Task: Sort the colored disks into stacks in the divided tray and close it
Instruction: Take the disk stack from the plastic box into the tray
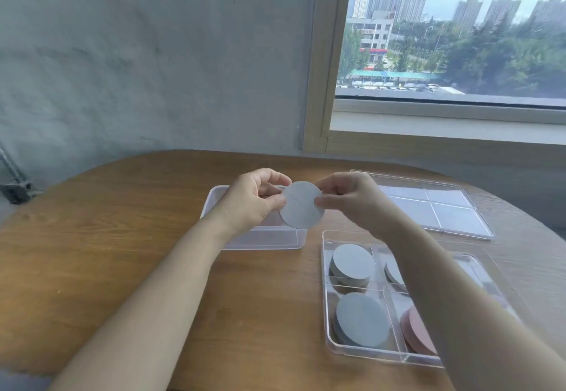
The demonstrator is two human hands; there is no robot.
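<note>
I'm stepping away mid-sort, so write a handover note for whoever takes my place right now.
Left hand and right hand pinch one grey disk by its edges, over the clear bin.
Divided tray lies open, near right: grey stacks in both left compartments, a pink stack beside the nearer; the arm hides the rest.
Lid lies on the table behind it.
Left: place this disk, sort any others, close the tray.

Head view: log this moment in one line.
left hand: pinches grey disk | right hand: pinches it | disk: raised, near clear bin | divided tray: open, part filled | lid: off
</note>
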